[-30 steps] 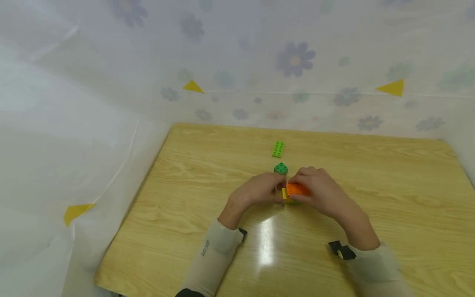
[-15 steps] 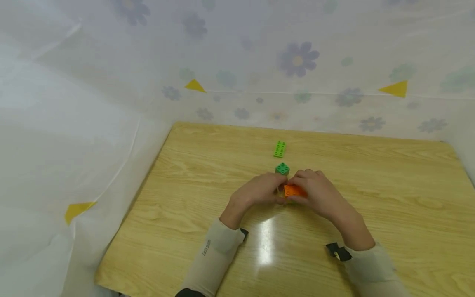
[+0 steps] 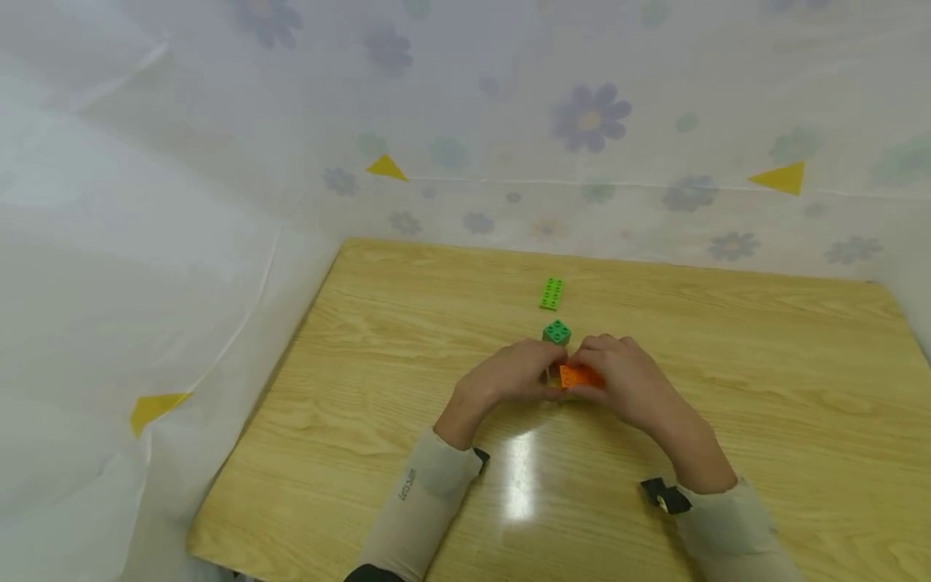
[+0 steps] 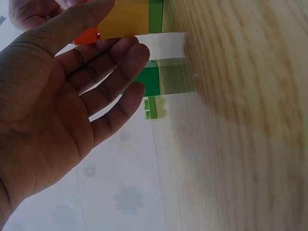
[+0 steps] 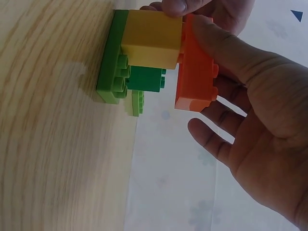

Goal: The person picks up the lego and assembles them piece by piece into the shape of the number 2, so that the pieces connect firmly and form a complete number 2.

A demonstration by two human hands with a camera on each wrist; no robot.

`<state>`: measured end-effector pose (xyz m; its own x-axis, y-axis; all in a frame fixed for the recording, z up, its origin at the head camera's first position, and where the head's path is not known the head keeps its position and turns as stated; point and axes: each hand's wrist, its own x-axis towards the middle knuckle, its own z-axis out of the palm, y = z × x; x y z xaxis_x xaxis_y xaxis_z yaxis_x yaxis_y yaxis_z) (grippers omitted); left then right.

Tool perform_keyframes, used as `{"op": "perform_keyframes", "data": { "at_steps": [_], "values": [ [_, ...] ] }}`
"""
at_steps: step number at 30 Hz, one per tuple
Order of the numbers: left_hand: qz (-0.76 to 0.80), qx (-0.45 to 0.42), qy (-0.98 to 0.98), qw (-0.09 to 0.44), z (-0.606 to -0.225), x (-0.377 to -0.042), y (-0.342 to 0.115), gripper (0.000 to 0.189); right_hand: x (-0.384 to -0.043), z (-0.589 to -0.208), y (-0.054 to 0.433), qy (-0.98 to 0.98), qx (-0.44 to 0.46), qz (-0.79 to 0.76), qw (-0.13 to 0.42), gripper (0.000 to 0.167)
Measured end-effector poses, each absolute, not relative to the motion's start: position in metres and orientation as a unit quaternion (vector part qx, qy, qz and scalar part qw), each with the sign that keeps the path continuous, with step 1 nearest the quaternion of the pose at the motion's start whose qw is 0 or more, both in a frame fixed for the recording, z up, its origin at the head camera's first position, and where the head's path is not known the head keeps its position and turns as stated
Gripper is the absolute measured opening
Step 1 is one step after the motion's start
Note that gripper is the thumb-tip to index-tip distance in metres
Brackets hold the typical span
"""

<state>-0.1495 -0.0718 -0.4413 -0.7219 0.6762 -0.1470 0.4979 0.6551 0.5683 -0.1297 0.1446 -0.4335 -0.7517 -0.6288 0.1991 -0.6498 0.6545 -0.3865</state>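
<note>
Orange block pinched by right hand, yellow block by left hand; square, even pressing is advised.

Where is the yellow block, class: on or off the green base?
On. The right wrist view shows the yellow block seated on the green base, no visible gap, uncovered studs beside it.

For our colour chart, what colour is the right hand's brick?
The brick is orange, clearest in the right wrist view.

Orange brick, yellow brick, green brick
Head view: yellowish wood-grain table; across the top, white sheet with pale purple flowers.
</note>
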Motion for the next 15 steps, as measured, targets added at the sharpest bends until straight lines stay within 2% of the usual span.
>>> {"op": "perform_keyframes", "data": {
  "at_steps": [15],
  "values": [
    [0.235, 0.333, 0.899, 0.160, -0.4402, -0.1492, -0.0706, 0.027, -0.1312, -0.4334, 0.1467, -0.910, 0.348, 0.224, 0.015, 0.033]
  ]
}}
